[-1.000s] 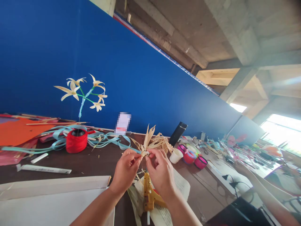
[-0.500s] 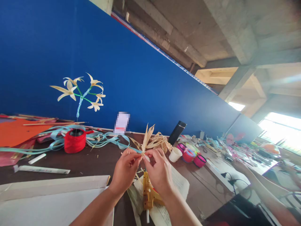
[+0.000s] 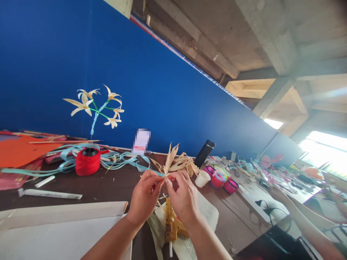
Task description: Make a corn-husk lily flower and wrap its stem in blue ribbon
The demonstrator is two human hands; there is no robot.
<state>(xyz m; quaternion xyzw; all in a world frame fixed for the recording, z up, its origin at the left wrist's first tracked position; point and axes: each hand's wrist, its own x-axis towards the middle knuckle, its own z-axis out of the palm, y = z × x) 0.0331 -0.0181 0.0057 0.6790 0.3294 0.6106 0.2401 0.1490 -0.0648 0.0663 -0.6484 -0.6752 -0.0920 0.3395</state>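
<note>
My left hand point(image 3: 146, 195) and my right hand point(image 3: 184, 193) meet fingertip to fingertip over the table. Both pinch the base of a small bunch of pale dried husk petals point(image 3: 169, 160), whose pointed tips stand up and spread apart. The exact grip at the base is hidden by my fingers. Just behind lies a heap of dried husk strips point(image 3: 187, 162). Under my wrists a yellow hot glue gun point(image 3: 170, 220) rests on a printed paper sheet point(image 3: 210, 211), with a white glue stick protruding from it.
A finished stem of husk flowers point(image 3: 97, 112) stands at the left in a red thread spool point(image 3: 88, 162), beside light blue ribbon point(image 3: 135, 162). A white box lid point(image 3: 67, 234) lies front left. A white cup point(image 3: 202, 178) and a black bottle point(image 3: 205, 153) stand right. Another person's arm point(image 3: 300, 213) reaches in.
My hands keep their pinch on the husk petals with barely any visible movement. The background has shifted slightly to the right with the camera.
</note>
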